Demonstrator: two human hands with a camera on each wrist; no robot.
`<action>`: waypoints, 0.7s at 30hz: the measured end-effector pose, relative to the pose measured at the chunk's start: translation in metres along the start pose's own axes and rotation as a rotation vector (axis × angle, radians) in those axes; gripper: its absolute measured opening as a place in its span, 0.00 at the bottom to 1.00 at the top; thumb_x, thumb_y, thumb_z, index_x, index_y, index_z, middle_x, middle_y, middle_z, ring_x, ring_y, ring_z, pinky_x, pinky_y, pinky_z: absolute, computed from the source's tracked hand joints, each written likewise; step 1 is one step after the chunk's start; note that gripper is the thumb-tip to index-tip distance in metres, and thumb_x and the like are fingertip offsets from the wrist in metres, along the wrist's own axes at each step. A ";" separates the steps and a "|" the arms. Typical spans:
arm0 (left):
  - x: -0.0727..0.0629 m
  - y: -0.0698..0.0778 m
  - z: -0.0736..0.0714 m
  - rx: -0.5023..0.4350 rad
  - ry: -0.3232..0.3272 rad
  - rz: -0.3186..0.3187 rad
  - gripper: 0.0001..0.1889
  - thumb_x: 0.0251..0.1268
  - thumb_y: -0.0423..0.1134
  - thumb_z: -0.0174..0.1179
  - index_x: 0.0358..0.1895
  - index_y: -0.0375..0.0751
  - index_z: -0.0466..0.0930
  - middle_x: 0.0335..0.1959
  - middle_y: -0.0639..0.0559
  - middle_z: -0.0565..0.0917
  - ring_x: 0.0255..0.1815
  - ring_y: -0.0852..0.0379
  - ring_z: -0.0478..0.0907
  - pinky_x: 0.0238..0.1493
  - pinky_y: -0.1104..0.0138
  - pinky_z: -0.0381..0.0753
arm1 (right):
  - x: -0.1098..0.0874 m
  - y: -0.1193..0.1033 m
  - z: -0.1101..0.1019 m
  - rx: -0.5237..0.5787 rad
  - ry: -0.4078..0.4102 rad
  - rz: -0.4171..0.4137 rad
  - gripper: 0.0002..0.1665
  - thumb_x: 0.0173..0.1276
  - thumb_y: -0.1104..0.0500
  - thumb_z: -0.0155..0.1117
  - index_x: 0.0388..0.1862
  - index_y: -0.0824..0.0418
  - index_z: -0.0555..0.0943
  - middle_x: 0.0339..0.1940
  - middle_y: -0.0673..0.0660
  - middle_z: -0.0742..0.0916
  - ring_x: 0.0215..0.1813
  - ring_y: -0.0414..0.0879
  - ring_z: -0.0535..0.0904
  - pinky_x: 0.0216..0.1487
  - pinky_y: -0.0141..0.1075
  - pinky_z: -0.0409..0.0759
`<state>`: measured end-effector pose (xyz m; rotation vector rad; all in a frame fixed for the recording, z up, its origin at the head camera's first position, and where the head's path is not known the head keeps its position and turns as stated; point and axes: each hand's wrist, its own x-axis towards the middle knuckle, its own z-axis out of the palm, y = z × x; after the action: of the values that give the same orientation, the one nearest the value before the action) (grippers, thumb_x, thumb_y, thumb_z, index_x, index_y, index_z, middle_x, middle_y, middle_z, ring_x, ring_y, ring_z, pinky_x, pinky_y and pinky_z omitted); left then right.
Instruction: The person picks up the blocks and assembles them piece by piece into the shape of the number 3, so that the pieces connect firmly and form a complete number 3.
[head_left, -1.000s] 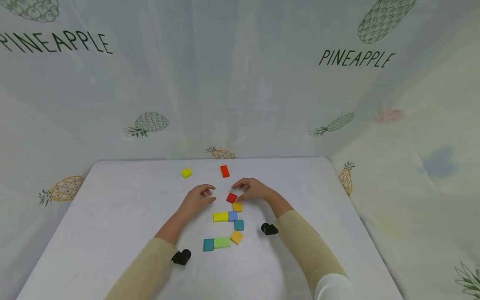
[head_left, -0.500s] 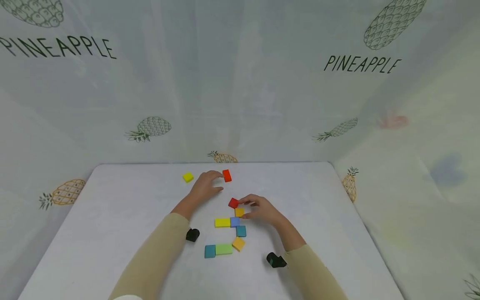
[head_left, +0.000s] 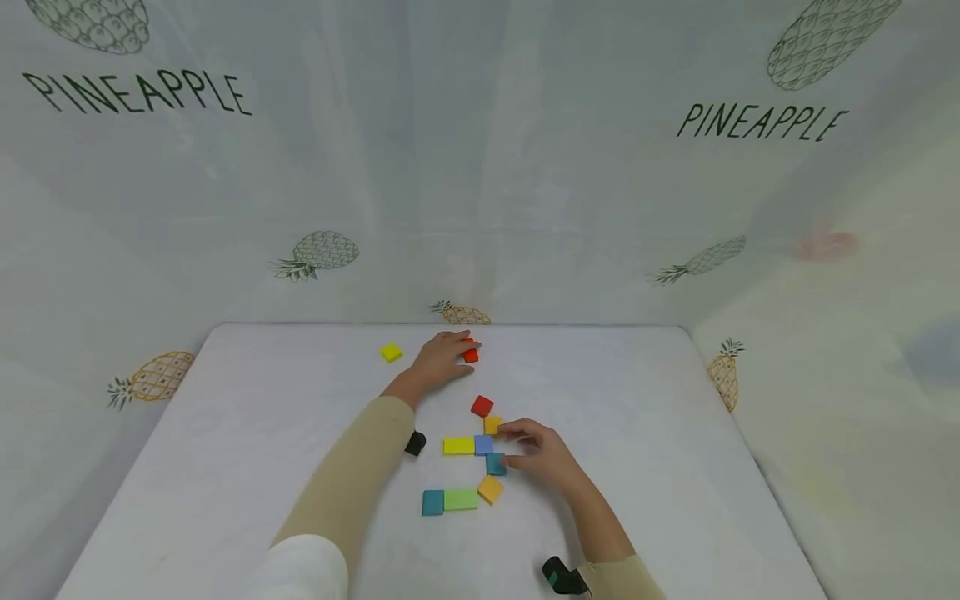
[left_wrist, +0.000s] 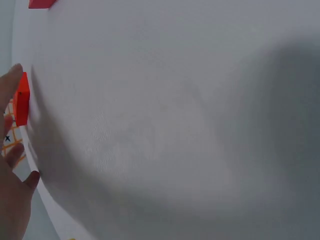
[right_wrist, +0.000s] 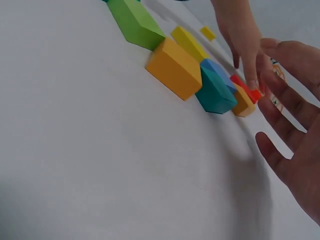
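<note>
At the back of the table my left hand [head_left: 441,360] reaches over an orange-red block [head_left: 471,356], its fingers across the block's far part and its thumb apart on the near side. In the left wrist view the fingers overlap that block [left_wrist: 21,102]. My right hand [head_left: 553,457] hovers with fingers spread at the right side of a winding row of blocks, holding nothing. Closest to its fingertips in the head view are an orange block [head_left: 491,425] and a teal block [head_left: 495,465]. Between these sits a blue block [head_left: 483,445]; a dark red block [head_left: 482,406] tops the row.
The row also has a yellow block [head_left: 458,446], a tilted orange block [head_left: 491,490], a light green block [head_left: 461,499] and a teal square block [head_left: 432,502]. A separate yellow block [head_left: 391,352] lies at the back left of the white table [head_left: 300,375].
My left hand has moved forward from beside the row to the orange-red block at the back. My right hand has drawn back toward me, away from the dark red block.
</note>
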<state>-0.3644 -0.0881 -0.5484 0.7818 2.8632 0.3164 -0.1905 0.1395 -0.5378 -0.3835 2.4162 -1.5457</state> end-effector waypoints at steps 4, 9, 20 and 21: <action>0.004 0.002 0.004 0.036 0.003 -0.020 0.27 0.68 0.53 0.60 0.69 0.58 0.71 0.73 0.50 0.64 0.70 0.45 0.59 0.66 0.49 0.63 | -0.004 0.001 0.003 0.058 -0.002 -0.026 0.23 0.61 0.67 0.71 0.56 0.64 0.80 0.55 0.58 0.83 0.58 0.56 0.76 0.62 0.54 0.69; 0.000 0.001 0.005 0.028 0.029 -0.061 0.24 0.66 0.54 0.61 0.65 0.59 0.75 0.64 0.49 0.71 0.64 0.47 0.62 0.61 0.49 0.67 | -0.002 0.013 0.009 0.072 0.026 -0.048 0.22 0.60 0.63 0.73 0.54 0.57 0.82 0.53 0.52 0.84 0.56 0.50 0.77 0.61 0.48 0.72; -0.015 0.008 0.001 0.085 0.066 -0.090 0.23 0.61 0.59 0.64 0.57 0.57 0.80 0.51 0.48 0.73 0.55 0.49 0.66 0.56 0.51 0.68 | -0.010 -0.014 0.012 0.123 0.036 -0.032 0.23 0.62 0.70 0.68 0.57 0.70 0.78 0.53 0.65 0.84 0.56 0.59 0.76 0.61 0.55 0.69; -0.016 0.009 0.001 0.091 0.068 -0.092 0.23 0.61 0.59 0.64 0.57 0.57 0.80 0.50 0.49 0.73 0.54 0.49 0.66 0.55 0.52 0.68 | -0.011 -0.018 0.011 0.124 0.036 -0.030 0.23 0.62 0.70 0.67 0.57 0.71 0.78 0.52 0.66 0.84 0.55 0.60 0.76 0.62 0.55 0.69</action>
<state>-0.3461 -0.0888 -0.5458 0.6642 2.9843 0.2058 -0.1746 0.1269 -0.5252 -0.3716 2.3356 -1.7192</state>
